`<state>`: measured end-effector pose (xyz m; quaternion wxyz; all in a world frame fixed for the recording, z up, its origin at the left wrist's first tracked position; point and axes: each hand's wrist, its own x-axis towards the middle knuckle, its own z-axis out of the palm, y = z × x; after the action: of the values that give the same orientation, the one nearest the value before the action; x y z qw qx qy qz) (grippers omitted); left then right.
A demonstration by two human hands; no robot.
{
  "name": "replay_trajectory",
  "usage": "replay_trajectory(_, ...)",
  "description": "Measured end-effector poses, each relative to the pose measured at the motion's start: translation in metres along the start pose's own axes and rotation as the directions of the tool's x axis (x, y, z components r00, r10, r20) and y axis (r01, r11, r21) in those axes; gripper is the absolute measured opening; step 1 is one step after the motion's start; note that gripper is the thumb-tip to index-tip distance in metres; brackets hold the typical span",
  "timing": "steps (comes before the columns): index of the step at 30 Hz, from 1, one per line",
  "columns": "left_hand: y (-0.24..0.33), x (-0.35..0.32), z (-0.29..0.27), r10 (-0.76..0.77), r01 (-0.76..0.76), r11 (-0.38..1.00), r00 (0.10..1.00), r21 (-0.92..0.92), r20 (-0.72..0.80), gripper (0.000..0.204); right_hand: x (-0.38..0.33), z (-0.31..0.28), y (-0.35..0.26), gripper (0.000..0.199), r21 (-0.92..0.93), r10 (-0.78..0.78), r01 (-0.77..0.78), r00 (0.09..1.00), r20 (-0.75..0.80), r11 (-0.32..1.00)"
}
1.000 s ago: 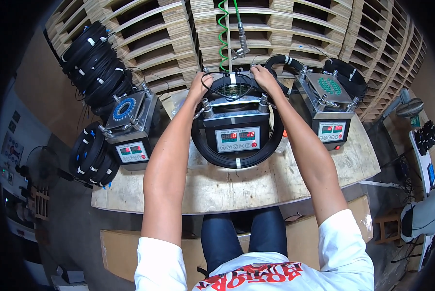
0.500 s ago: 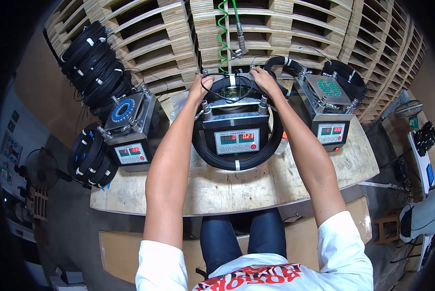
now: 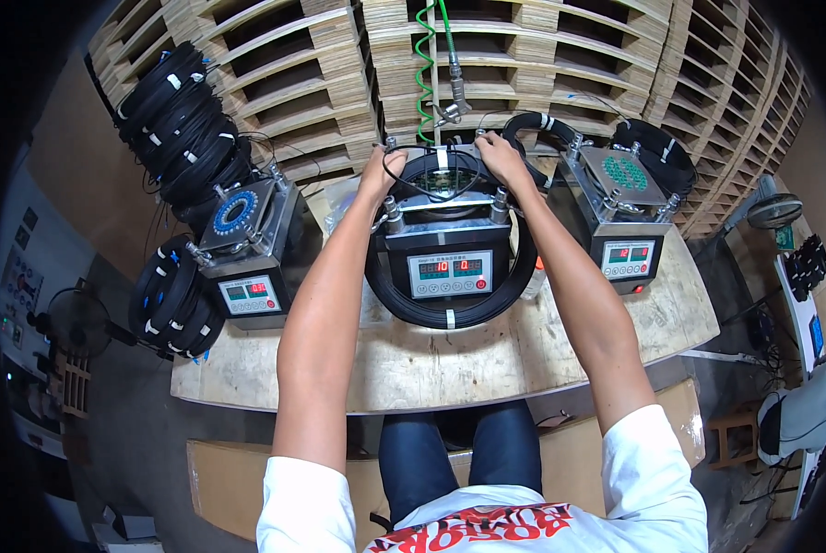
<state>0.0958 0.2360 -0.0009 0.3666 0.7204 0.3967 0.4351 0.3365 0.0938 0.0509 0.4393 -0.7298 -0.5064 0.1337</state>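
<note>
A metal benchtop machine (image 3: 450, 236) with a red digital display stands in front of me at the middle of the table. A large coil of black cable (image 3: 451, 318), tied with white bands, hangs around it. One thin cable end loops over the machine's top. My left hand (image 3: 382, 173) is closed at the rear left corner, beside a metal post (image 3: 392, 144) and the cable loop. Closed at the rear right corner, my right hand (image 3: 501, 157) has its fingertips by the other rear post. What lies inside either grip is hidden.
Similar machines stand left (image 3: 252, 249), with a blue ring on top, and right (image 3: 627, 217), with green pieces. Stacked black cable coils (image 3: 178, 129) rise at the far left. A spray gun (image 3: 454, 101) hangs from a green hose before wooden pallets (image 3: 524, 55).
The readings on the middle and right machines' displays have changed. Both hands stay at the rear corners of the middle machine, with hardly any movement.
</note>
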Motion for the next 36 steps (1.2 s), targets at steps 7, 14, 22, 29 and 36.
replay_trajectory(7,0.012,-0.005,0.02,-0.027,0.026,0.999,0.999,0.028,0.017,0.054,0.001,-0.007,0.018,0.045,0.033,-0.105,0.106,0.994,-0.041,0.994)
replay_trajectory(14,0.02,-0.011,0.013,-0.089,0.089,0.996,0.995,-0.008,0.036,0.05,-0.005,-0.006,0.009,0.049,0.063,-0.044,0.049,0.995,-0.084,0.997)
replay_trajectory(22,0.01,-0.008,0.014,0.016,-0.016,1.0,1.0,0.014,0.02,0.052,-0.002,-0.005,0.007,0.055,-0.045,0.09,-0.091,0.996,-0.023,0.995)
replay_trajectory(29,0.012,-0.007,0.017,-0.034,0.034,0.999,0.999,0.026,0.021,0.053,-0.004,-0.008,0.011,0.047,0.041,-0.019,0.021,0.999,-0.048,0.999)
replay_trajectory(36,0.015,-0.01,0.014,-0.016,0.023,0.997,0.996,-0.075,0.088,0.044,-0.005,-0.009,0.009,0.05,0.027,0.048,-0.046,0.995,-0.088,0.999)
